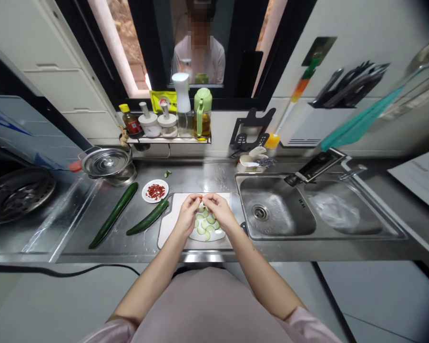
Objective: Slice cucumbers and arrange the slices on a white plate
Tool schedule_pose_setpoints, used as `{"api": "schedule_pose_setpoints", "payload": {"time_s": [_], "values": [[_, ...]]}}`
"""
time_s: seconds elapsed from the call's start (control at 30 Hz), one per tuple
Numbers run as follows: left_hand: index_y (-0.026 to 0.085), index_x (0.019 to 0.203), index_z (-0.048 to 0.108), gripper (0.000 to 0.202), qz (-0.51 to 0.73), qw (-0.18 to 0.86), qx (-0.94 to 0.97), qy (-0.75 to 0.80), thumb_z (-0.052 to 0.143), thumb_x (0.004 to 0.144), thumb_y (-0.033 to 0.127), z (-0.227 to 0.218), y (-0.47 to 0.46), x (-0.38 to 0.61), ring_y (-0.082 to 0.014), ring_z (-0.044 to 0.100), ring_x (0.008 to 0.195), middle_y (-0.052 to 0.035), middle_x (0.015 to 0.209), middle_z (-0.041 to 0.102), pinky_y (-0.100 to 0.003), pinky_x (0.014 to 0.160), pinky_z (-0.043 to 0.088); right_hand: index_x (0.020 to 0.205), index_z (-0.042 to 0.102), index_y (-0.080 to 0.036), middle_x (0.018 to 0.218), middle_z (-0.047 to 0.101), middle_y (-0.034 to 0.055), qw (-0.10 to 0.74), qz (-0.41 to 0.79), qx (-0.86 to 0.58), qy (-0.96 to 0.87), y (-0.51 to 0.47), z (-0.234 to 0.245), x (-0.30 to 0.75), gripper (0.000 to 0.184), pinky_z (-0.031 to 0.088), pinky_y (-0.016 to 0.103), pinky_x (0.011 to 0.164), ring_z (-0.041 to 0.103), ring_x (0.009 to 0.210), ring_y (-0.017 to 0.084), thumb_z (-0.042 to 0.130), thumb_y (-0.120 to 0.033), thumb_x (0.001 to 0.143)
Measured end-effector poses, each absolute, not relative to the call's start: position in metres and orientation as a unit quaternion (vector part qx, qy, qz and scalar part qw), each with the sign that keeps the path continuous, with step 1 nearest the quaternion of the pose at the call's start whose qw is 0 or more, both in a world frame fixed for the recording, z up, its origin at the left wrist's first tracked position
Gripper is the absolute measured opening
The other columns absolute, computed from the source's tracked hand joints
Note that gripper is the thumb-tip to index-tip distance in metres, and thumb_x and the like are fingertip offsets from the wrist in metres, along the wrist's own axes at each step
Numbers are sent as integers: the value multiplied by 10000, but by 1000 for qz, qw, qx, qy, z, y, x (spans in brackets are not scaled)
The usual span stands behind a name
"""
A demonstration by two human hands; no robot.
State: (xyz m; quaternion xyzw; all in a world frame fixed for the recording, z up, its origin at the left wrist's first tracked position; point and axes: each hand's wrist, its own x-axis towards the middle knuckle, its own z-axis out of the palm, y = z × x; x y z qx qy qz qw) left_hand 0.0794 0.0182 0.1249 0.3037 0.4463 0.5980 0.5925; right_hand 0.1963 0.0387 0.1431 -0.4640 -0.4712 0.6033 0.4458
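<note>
My left hand (188, 213) and my right hand (218, 209) meet above a white plate (214, 235) of several cucumber slices (204, 225) on a white cutting board (171, 219). Both hands pinch together around a small piece with a red bit (200, 196) at the fingertips; a pale green slice shows between them. A small white dish of red chilli pieces (155, 191) sits to the left of the board. Two whole cucumbers lie on the steel counter, a long one (113, 215) and a shorter one (148, 217) touching the board's left edge.
A steel sink (275, 214) with a black faucet (316, 166) lies right of the board. A lidded pot (107, 164) and a stove (16, 193) stand at left. A shelf of condiment bottles (168, 124) runs along the back wall. A black cable (75, 271) hangs over the counter front.
</note>
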Motion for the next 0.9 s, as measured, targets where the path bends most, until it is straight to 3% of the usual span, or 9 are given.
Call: {"api": "schedule_pose_setpoints", "payload": {"time_s": [0.2,0.33,0.43,0.6,0.9], "values": [[253,990,650,262,581,580,311,478,630,784,413,111,11,69,-127,579,836,-23,1006,638,-205,648,424,741,590,-193,662,574,-28,436,556,-467,-531,36,130,206,239,393,220,558,488,604,99,637,-425,711],[214,848,665,176,548,470,393,569,642,763,367,82,3,55,-143,564,801,-29,873,641,-236,703,420,746,599,-181,662,583,-26,362,501,-487,-617,29,90,222,193,392,219,577,495,598,102,600,-374,742],[231,818,676,110,439,381,476,659,653,753,316,59,-7,50,-167,551,777,-23,793,628,-276,749,406,716,599,-180,660,595,-16,279,463,-515,-665,20,56,232,135,376,216,587,512,615,114,572,-308,751],[265,877,669,109,240,275,590,720,607,808,323,36,-19,56,-248,533,988,-53,933,631,-375,872,347,711,597,-185,633,597,-11,182,403,-563,-698,8,28,235,102,319,209,564,484,582,114,539,-235,778],[277,940,640,157,130,253,630,722,561,852,379,28,-19,69,-232,496,1020,-40,1009,598,-371,886,303,823,632,-171,813,661,39,68,344,-589,-728,6,25,229,140,307,203,630,541,735,128,507,-226,853]]}}
